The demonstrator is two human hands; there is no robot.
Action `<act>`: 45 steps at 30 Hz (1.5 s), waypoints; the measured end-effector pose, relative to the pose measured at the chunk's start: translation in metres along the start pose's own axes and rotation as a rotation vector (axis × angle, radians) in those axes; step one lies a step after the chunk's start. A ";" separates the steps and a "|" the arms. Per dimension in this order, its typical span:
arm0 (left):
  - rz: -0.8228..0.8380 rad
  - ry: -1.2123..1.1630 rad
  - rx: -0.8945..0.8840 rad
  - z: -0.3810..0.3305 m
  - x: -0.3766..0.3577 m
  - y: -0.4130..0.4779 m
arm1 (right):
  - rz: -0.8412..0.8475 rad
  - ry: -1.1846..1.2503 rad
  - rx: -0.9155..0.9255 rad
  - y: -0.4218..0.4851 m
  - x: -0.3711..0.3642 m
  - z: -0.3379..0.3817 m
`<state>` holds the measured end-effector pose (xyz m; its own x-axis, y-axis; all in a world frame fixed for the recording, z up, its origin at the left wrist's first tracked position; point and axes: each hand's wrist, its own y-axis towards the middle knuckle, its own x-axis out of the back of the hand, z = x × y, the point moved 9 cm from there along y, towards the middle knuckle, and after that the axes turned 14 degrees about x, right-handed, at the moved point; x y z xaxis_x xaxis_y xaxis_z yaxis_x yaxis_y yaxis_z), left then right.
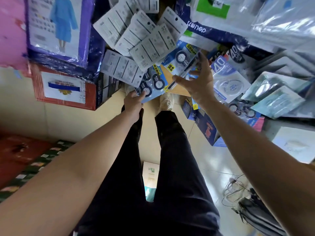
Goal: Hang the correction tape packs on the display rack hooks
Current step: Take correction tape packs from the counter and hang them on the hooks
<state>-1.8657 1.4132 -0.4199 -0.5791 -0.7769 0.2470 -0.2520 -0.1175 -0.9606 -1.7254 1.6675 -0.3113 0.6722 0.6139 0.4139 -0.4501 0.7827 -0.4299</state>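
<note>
Below pile of grey-backed packs, corner of blue tape pack is pinched by left hand. Right of pile, right hand is held with fingers spread at second pack; contact cannot be told. Packs judged light, stiff-carded, slick; best taken at card edge. Room judged tight: neighbouring packs crowded close.

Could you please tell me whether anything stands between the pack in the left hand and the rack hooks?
The hooks themselves cannot be made out. Just beyond the blue pack that the left hand grips, white-backed packs already hang in overlapping rows, crowding that way. Another pack, seen edge-on, sits at the right hand beside it.
</note>
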 end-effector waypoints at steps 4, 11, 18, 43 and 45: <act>0.069 -0.007 0.077 0.009 0.009 -0.039 | -0.057 0.119 -0.193 -0.023 0.008 -0.008; 0.096 0.052 0.155 0.021 0.033 -0.116 | -0.153 0.448 -0.516 -0.073 0.028 0.009; -0.019 0.502 -0.445 -0.047 0.051 -0.227 | -0.087 0.550 -0.689 -0.117 0.053 0.054; 0.375 0.617 -1.018 -0.188 0.047 -0.416 | -0.101 0.919 -0.526 -0.192 0.077 0.224; 0.403 0.602 -1.021 -0.202 0.055 -0.424 | -0.171 0.893 -0.461 -0.200 0.084 0.238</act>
<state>-1.9476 1.5449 0.0265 -0.9491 -0.2082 0.2364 -0.3037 0.8044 -0.5106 -1.7189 1.5865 0.0001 0.9842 0.0487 -0.1701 -0.1632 0.6216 -0.7661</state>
